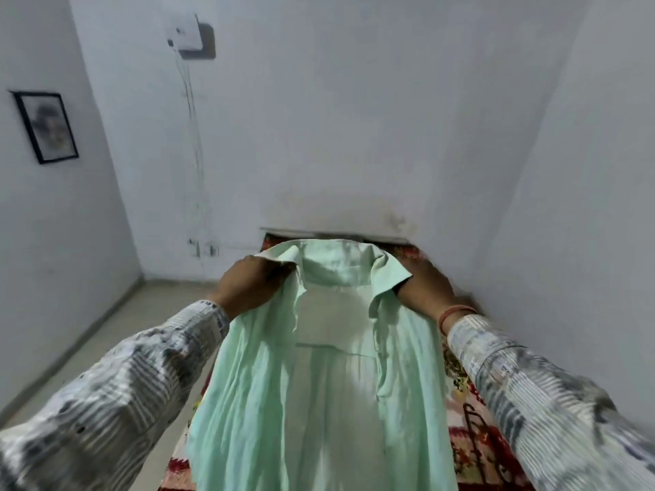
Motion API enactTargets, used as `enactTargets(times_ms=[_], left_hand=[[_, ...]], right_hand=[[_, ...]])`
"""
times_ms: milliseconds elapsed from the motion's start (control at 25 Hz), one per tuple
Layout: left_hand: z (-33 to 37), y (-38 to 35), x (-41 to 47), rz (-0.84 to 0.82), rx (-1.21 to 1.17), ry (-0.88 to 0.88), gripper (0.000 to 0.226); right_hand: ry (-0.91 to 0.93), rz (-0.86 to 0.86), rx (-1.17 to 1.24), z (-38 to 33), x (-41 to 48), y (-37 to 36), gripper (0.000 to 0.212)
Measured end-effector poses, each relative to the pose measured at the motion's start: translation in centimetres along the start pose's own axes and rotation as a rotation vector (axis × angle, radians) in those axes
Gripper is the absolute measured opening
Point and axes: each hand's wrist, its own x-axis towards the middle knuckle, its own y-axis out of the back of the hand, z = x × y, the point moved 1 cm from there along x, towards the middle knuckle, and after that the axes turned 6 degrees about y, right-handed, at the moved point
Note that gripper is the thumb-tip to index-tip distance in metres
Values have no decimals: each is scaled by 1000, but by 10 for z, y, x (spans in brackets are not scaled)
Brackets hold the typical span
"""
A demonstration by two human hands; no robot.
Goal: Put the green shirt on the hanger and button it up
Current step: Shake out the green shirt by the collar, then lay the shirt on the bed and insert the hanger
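Observation:
The pale green shirt (319,384) hangs open in front of me, its inside facing me, collar at the top and both front panels spread apart. My left hand (248,285) grips the left shoulder just under the collar. My right hand (429,288) grips the right shoulder, its fingers hidden behind the fabric. An unbuttoned placket runs down each side. I see no hanger in this view.
A bed with a red patterned cover (471,451) lies under the shirt against the white wall on the right. Bare floor (106,349) runs along the left. A framed picture (46,127) and a wall box (188,35) with cables hang on the walls.

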Motion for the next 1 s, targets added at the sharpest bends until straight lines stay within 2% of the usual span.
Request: enactTargets(times_ms=[160,320,480,560,640,720,800,880,1000], left_hand=[[-72,-166,95,-163,-58,183,50],[-138,-323,163,-236,-81,289,22],[-190,-465,191,-346,-201,470,39],[-208,-517,193,-384,-318,573,40],[-223,-558,190,-407,-452,656,41],[-244,-602,180,-475,-493,754,51],[-267,-640,160,-526,-494,852,56],[-283,-659,136,-545,-544,924,61],[-267,-634,121,-524,-578,980,49]], right_hand=[[-155,-167,11,85,102,-172,32],[-257,-271,32,152,172,-328,22],[-529,-316,225,226,197,-481,22],[-685,-305,409,255,198,-545,20],[-874,-276,728,263,199,-587,21],[-1059,-271,967,267,196,-627,47],[-1138,-238,945,274,183,-661,58],[-1179,-160,906,288,158,-693,54],[-1286,-102,1033,272,133,-671,43]])
